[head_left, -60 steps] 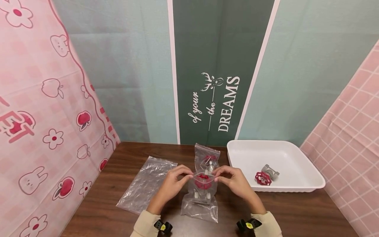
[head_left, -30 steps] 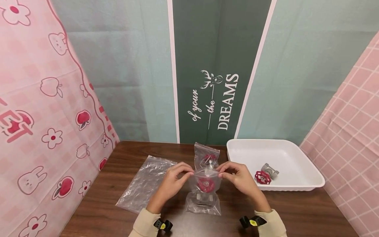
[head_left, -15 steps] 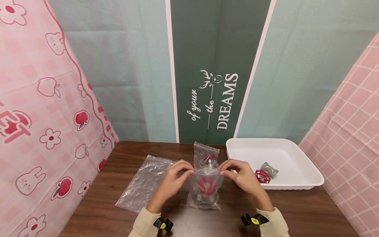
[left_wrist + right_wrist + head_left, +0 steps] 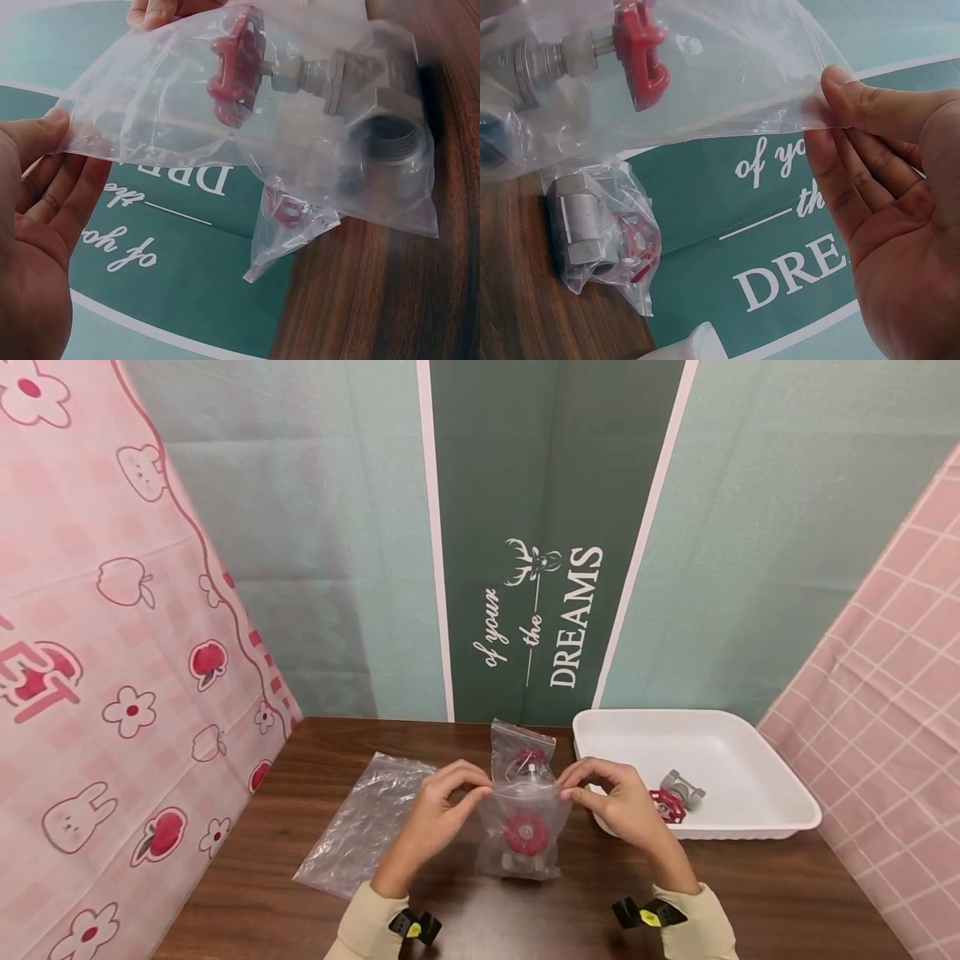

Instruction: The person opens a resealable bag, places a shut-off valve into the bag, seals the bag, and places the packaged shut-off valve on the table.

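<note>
A clear zip bag (image 4: 489,839) hangs between my two hands, with a gate valve (image 4: 525,833) inside it. My left hand (image 4: 437,814) pinches the left corner of the bag's mouth between thumb and forefinger. At the opposite corner, my right hand (image 4: 621,803) pinches the same edge. The mouth is stretched in a nearly straight line between them. In the left wrist view the valve's red handwheel (image 4: 238,69) points toward the mouth and its grey metal body (image 4: 382,97) lies at the bag's bottom, close over the table.
Behind the held bag stands another bagged valve (image 4: 531,762). A flat clear zip bag (image 4: 363,831) lies on the wooden table (image 4: 247,893) at left. The white tray (image 4: 712,739) at right holds a loose valve (image 4: 682,791). A printed cloth (image 4: 360,568) hangs behind the table.
The bag's mouth has gone from a rounded opening to a stretched line as my right hand moved right. The bag's lower end has risen away from me, and the handwheel faces me more.
</note>
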A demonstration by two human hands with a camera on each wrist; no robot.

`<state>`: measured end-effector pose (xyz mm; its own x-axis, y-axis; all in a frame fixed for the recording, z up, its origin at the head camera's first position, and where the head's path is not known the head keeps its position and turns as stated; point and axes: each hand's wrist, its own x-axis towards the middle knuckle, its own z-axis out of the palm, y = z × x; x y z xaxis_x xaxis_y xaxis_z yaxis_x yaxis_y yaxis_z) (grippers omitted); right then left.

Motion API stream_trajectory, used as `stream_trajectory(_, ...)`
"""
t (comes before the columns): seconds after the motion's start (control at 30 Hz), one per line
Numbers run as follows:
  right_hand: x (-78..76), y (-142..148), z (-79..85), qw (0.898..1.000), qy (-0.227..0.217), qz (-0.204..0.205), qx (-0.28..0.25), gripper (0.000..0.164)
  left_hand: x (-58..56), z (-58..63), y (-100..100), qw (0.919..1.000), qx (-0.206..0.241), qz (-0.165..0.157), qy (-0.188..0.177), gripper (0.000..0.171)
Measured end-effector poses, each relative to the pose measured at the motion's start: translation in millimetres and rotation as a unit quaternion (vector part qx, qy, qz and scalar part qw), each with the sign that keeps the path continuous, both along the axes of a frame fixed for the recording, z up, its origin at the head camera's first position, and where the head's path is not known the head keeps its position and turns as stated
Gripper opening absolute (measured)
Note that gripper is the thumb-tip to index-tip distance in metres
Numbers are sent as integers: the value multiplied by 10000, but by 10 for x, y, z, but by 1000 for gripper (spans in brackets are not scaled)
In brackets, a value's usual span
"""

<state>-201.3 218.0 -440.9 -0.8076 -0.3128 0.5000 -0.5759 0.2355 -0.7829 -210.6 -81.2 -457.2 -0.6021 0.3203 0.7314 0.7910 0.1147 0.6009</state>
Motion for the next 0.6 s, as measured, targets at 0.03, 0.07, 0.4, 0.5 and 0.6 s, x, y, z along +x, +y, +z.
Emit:
stream_trajectory(0.03, 2, 2, 5, 10000, -5, 8, -12, 14, 3, 0, 1, 10000, 10, -4, -15, 15)
stream_trajectory(0.07, 3, 3, 11, 10000, -15, 12, -22, 13, 6, 2, 2, 10000, 23, -6, -24, 15)
stream_trajectory(0.4, 0, 13, 9, 9997, 92, 103, -195, 13, 14, 10, 17, 9999, 101, -17, 30, 18)
stream_trajectory(0.5, 11, 8, -3, 9996, 83, 79, -245, 12, 18, 10, 18, 9999, 106, -24, -42, 17)
stream_trajectory(0.6, 16, -3, -16, 9995, 58, 61, -315, 11, 22, -5, 17, 9998, 95, 9, -173, 14)
